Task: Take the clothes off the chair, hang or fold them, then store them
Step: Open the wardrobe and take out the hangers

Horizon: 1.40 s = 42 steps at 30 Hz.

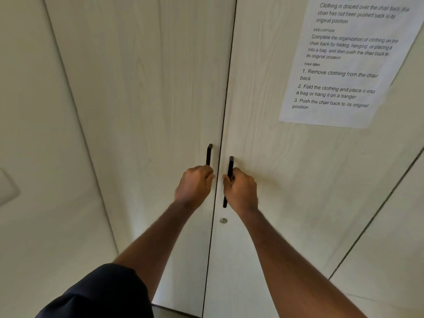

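A pale wood-grain wardrobe fills the view, its left door (146, 111) and right door (263, 145) meeting at a dark seam. My left hand (195, 183) grips the black bar handle (209, 153) of the left door. My right hand (241, 189) grips the black bar handle (230, 165) of the right door. Both doors look closed, or nearly so. No clothes and no chair are in view.
A printed paper sheet (344, 65) is stuck to the upper right door. A small round lock (223, 220) sits below the right handle. A plain wall (34, 134) stands at the left, another cabinet panel (394, 237) at the right.
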### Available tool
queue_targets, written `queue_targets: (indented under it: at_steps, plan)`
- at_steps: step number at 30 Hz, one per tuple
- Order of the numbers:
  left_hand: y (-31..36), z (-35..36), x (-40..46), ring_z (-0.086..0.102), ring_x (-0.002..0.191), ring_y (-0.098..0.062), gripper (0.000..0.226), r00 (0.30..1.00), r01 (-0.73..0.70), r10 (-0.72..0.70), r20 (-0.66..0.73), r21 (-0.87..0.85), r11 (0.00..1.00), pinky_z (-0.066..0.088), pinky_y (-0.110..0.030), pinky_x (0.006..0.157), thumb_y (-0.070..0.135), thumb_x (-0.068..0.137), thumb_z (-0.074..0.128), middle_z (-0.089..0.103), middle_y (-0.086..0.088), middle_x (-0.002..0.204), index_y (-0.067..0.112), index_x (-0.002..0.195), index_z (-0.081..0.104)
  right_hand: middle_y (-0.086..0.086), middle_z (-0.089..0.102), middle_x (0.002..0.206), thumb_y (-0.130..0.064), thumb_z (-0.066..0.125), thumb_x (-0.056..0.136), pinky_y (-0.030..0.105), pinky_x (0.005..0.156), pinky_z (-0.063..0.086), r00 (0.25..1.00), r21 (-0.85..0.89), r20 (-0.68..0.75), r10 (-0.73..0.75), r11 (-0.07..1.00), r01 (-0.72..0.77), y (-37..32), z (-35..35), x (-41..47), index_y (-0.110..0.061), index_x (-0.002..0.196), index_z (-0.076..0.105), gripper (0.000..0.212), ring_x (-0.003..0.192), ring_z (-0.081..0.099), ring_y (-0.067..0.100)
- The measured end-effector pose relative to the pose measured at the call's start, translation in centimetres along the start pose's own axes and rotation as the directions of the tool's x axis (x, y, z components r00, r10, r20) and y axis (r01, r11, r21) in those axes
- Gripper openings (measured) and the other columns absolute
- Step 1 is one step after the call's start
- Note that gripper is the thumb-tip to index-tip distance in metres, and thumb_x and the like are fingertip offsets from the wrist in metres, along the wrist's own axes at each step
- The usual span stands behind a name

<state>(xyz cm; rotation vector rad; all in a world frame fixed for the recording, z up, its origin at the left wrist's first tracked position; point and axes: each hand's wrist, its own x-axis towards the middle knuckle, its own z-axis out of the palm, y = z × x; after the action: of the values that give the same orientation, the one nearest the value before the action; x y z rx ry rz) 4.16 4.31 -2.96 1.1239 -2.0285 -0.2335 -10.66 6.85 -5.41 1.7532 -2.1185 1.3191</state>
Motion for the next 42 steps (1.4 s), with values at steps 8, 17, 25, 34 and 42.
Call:
queue_targets:
  at_steps: [8,17,25,34,42]
  plan:
    - [1.4,-2.8,-9.5,0.060,0.068,-0.019,0.014,0.994,-0.099,0.101,0.037,-0.048,0.994,0.052,-0.033,0.060,0.012,0.098,0.059,0.068,-0.001,0.080,0.009,0.090,0.069,-0.006,0.050,0.068,-0.028,0.065,0.098,0.019,0.051,0.034,0.981,0.064,-0.187,0.051,0.997,-0.039,-2.8,-5.7,-12.2,-0.013,0.085,0.057,0.022,0.056,0.046,0.010]
    - [9.1,-2.6,-19.4,0.058,0.068,-0.013,0.016,0.934,-0.264,0.302,0.192,-0.198,0.944,0.049,-0.029,0.063,0.017,0.101,0.058,0.068,-0.002,0.082,0.010,0.094,0.070,-0.006,0.051,0.069,-0.072,0.066,0.079,0.018,0.053,0.034,0.944,-0.070,-0.299,0.140,0.983,-0.168,-3.5,-16.7,-24.4,-0.020,0.081,0.050,0.055,0.060,0.050,0.011]
    - [19.7,0.0,-22.0,0.063,0.083,-0.014,0.018,0.888,-0.365,0.429,0.166,-0.311,0.877,0.054,-0.028,0.078,0.021,0.101,0.058,0.074,-0.004,0.102,0.012,0.107,0.073,-0.007,0.063,0.084,-0.070,0.072,0.074,0.033,0.063,0.060,0.851,-0.183,-0.438,0.288,0.899,-0.398,-0.2,-25.6,-32.1,-0.023,0.113,0.052,0.064,0.071,0.063,0.012]
    - [30.7,5.0,-25.0,0.069,0.086,-0.016,0.021,0.850,-0.386,0.488,0.198,-0.396,0.833,0.059,-0.033,0.082,0.029,0.100,0.061,0.076,-0.001,0.100,0.015,0.107,0.074,0.004,0.067,0.093,-0.044,0.073,0.088,0.024,0.053,0.051,0.851,-0.557,-0.524,0.033,0.743,-0.372,5.2,-34.9,-37.1,-0.013,0.110,0.066,0.039,0.066,0.061,0.014]
    - [38.6,8.6,-26.9,0.070,0.084,-0.019,0.018,0.813,-0.418,0.546,0.203,-0.450,0.789,0.058,-0.039,0.081,0.027,0.098,0.064,0.076,0.000,0.096,0.014,0.102,0.075,0.006,0.068,0.085,-0.045,0.052,0.103,0.029,0.057,0.049,0.804,-0.419,-0.537,0.254,0.747,-0.516,11.3,-43.6,-37.4,-0.011,0.110,0.062,0.037,0.070,0.067,0.024]
